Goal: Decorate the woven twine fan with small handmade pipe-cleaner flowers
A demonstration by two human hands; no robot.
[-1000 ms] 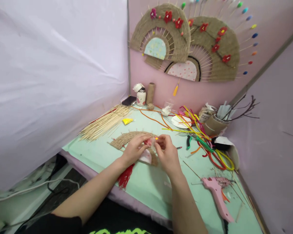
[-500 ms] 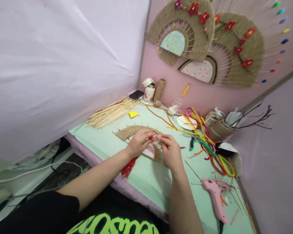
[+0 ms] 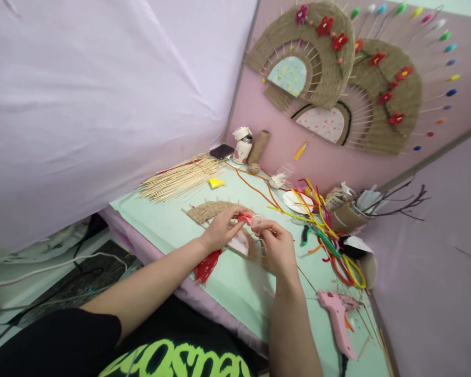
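My left hand (image 3: 220, 230) and my right hand (image 3: 277, 246) meet above a half-round fan woven of jute on wooden sticks (image 3: 210, 210), which lies on the mint-green table (image 3: 235, 283). Both hands pinch a small pink-red piece (image 3: 246, 218) between their fingertips; what exactly it is I cannot make out. A red tassel (image 3: 205, 266) hangs from the fan's base below my left wrist. The fan's pale paper centre (image 3: 241, 245) shows between my hands.
A bundle of bamboo skewers (image 3: 178, 180) lies at the back left. Coloured pipe cleaners (image 3: 325, 225) and small pliers (image 3: 304, 234) are at the right, a pink glue gun (image 3: 337, 319) at the front right. Jars, a twine spool (image 3: 259, 146) and a phone (image 3: 222, 152) stand by the wall, where finished fans (image 3: 337, 78) hang.
The view has swung a little to the left and tilted. My hands have kept together over the fan, still pinching the small pink-red piece, with fingers shifting slightly.
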